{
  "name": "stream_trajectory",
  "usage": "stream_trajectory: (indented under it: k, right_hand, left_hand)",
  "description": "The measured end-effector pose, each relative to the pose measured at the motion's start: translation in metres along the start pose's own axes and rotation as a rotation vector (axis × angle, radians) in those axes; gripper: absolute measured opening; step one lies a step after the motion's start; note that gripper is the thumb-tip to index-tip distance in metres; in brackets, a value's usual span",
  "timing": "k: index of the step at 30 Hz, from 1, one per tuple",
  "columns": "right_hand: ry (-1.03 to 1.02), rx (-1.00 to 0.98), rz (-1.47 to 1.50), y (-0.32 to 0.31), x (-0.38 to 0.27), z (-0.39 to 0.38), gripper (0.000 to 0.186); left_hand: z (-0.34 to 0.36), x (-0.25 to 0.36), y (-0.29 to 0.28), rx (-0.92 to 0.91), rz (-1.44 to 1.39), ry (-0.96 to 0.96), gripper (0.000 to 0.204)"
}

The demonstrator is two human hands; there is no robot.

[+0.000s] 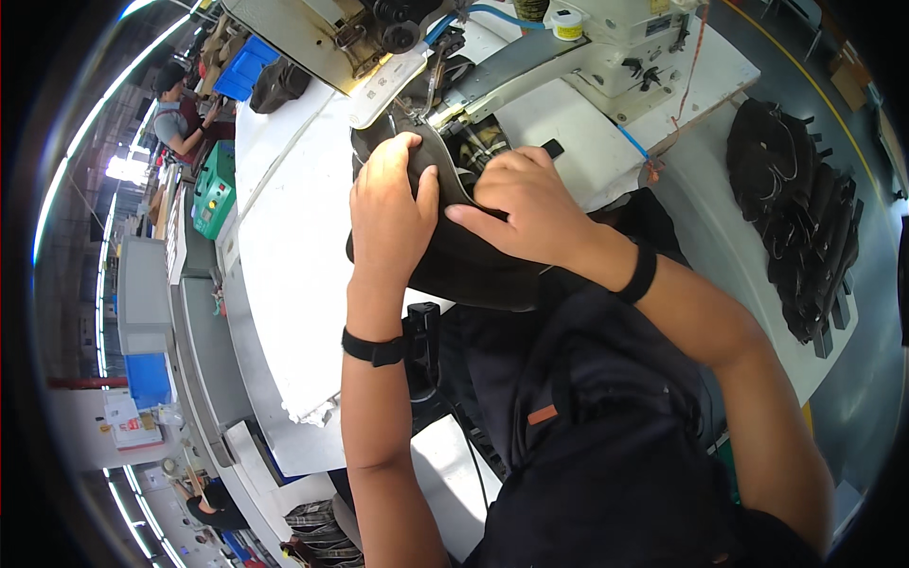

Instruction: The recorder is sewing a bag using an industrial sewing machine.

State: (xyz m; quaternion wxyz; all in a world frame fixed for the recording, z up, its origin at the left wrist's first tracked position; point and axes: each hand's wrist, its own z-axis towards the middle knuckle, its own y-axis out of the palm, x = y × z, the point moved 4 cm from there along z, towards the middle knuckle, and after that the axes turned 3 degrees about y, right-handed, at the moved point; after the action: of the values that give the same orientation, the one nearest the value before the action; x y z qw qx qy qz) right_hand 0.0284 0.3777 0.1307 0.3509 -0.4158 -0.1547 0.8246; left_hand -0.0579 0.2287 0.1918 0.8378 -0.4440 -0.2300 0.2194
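Note:
A dark brown sewn piece with a curved rim and plaid lining (480, 142) lies under the sewing machine's head (388, 33). Its kind is unclear; the dark outer side (473, 265) hangs toward me over the table's front edge. My left hand (390, 204) grips the piece on its left, fingers together on the cloth just below the needle area. On the right, my right hand (530, 208) is closed on the rim, its fingers curled inward and the thumb stretched along the outside. The needle and the far fingertips are hard to make out.
The machine's arm (521, 66) spans the far side, with a small white-and-yellow tub (567, 26) on it. Dark sewn pieces (786, 208) are heaped at the right. A blue bin (244, 68) and a green box (214, 189) stand at the left. Two people are farther off.

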Motion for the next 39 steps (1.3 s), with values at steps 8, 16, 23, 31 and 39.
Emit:
stream_trajectory:
  k: [8,16,23,31,39]
  right_hand:
    - [0.026,0.110,0.182,0.001,0.025,-0.044,0.021]
    - [0.164,0.149,0.368,0.003,0.022,-0.054,0.016]
    - [0.340,0.131,0.616,0.001,0.024,-0.046,0.018]
    - [0.527,0.114,0.716,0.009,0.026,-0.054,0.008]
    - [0.489,0.174,0.687,0.012,0.028,-0.057,0.005]
  left_hand:
    - [-0.023,-0.010,0.027,0.175,-0.134,-0.025,0.043]
    - [-0.021,-0.010,0.026,0.121,-0.151,-0.090,0.045]
    - [-0.025,-0.009,0.027,0.148,-0.099,-0.054,0.045]
    - [-0.032,0.019,0.018,0.145,0.010,0.100,0.037]
    - [-0.047,0.027,0.020,0.091,-0.035,0.130,0.032]
